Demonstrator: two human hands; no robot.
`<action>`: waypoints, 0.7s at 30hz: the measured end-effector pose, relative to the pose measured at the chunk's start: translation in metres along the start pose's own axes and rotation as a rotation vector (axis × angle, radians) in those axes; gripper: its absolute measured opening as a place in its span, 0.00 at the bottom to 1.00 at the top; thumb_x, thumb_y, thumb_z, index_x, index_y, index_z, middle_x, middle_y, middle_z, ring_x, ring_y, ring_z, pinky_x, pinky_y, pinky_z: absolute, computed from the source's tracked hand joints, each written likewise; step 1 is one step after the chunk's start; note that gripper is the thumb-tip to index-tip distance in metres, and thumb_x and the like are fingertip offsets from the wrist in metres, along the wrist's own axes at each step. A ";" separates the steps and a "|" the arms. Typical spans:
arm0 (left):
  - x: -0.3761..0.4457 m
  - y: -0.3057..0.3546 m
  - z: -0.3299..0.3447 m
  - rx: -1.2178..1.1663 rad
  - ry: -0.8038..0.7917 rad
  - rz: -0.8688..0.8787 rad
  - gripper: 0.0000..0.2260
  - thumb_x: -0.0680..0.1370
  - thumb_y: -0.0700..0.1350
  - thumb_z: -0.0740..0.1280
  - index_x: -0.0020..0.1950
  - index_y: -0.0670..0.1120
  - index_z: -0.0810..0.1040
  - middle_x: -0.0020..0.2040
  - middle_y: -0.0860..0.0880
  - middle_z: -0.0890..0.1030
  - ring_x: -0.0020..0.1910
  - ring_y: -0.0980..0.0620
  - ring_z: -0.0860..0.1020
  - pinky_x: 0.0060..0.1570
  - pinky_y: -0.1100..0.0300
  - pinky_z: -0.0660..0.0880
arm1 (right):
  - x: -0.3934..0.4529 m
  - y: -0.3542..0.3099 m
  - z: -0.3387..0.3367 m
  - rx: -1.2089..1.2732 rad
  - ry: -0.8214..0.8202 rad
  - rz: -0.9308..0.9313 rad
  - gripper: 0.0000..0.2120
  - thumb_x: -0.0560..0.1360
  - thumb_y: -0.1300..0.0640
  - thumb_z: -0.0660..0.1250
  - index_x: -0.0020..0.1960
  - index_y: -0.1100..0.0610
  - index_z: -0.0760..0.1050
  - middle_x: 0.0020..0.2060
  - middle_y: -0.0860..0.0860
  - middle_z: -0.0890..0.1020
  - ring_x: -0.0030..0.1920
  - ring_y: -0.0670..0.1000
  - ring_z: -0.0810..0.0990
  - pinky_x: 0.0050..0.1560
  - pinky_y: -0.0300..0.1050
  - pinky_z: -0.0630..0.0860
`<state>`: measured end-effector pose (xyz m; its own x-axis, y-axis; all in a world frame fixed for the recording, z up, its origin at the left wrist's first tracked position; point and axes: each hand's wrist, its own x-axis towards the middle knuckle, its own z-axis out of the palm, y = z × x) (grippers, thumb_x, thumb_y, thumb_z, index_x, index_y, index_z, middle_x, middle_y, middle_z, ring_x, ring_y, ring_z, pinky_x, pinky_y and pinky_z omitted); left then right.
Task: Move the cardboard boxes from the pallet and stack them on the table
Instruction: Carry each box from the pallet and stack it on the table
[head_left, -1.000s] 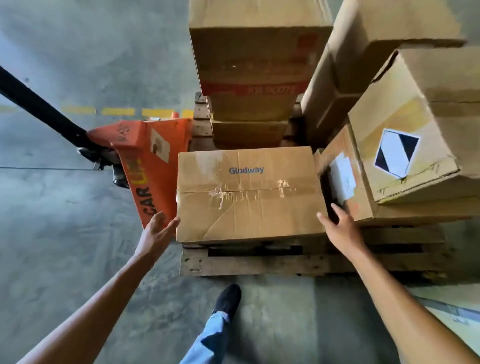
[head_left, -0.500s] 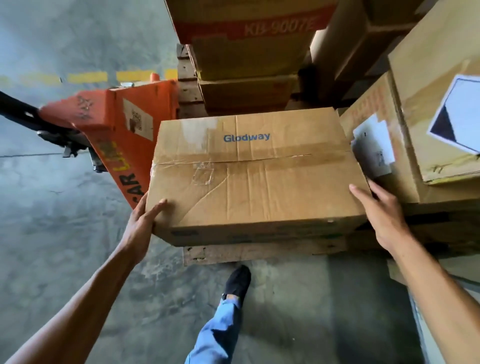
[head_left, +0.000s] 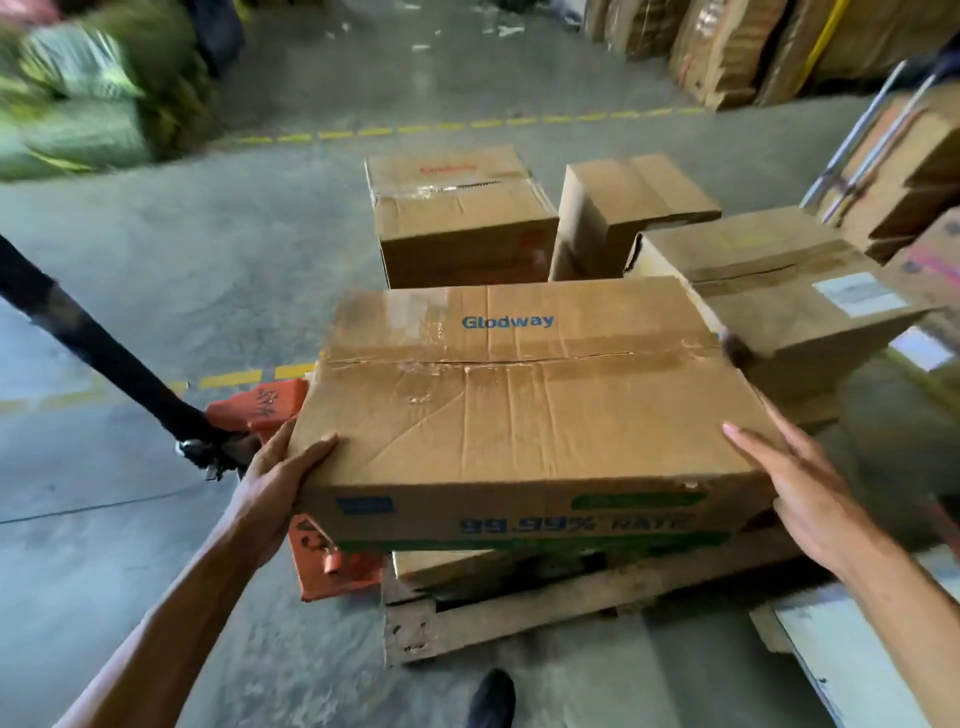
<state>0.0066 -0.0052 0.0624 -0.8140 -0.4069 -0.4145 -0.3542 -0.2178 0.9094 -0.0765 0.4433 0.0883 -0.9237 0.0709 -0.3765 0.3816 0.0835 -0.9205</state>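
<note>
Lifting step: brown "Glodway" cardboard box (head_left: 524, 410), creased, raised above near wooden pallet (head_left: 519, 608). Left hand (head_left: 275, 483) curled on left corner; right hand (head_left: 800, 493) flat-fingered against right side. Next: carry to table, unseen.

Wooden pallet (head_left: 519, 621) on grey concrete floor (head_left: 130, 519), loaded with cardboard boxes (head_left: 467, 228). Beside its left edge, orange pallet jack (head_left: 332, 571) standing on the same floor.
</note>
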 end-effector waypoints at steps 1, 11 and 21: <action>-0.022 0.012 -0.001 -0.019 -0.003 0.045 0.17 0.76 0.42 0.68 0.64 0.51 0.75 0.51 0.49 0.84 0.34 0.57 0.83 0.26 0.65 0.78 | -0.025 -0.013 -0.010 -0.004 0.002 -0.064 0.39 0.51 0.33 0.79 0.62 0.28 0.72 0.65 0.47 0.76 0.65 0.52 0.74 0.66 0.58 0.69; -0.193 0.098 0.073 -0.122 -0.435 0.386 0.27 0.68 0.49 0.74 0.67 0.53 0.75 0.55 0.49 0.83 0.44 0.53 0.83 0.30 0.63 0.79 | -0.305 -0.102 -0.145 0.109 0.327 -0.565 0.34 0.60 0.49 0.76 0.66 0.39 0.74 0.57 0.41 0.83 0.61 0.45 0.79 0.60 0.41 0.73; -0.314 0.101 0.302 -0.152 -1.007 0.400 0.30 0.66 0.49 0.76 0.67 0.50 0.75 0.59 0.49 0.83 0.58 0.50 0.81 0.56 0.55 0.76 | -0.530 -0.067 -0.286 0.215 0.861 -0.679 0.40 0.59 0.51 0.74 0.71 0.47 0.70 0.57 0.44 0.83 0.55 0.42 0.81 0.50 0.35 0.79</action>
<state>0.0872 0.3687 0.2942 -0.8852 0.4245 0.1902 0.0238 -0.3670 0.9299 0.3975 0.6841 0.3793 -0.5748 0.7478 0.3323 -0.2839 0.1985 -0.9381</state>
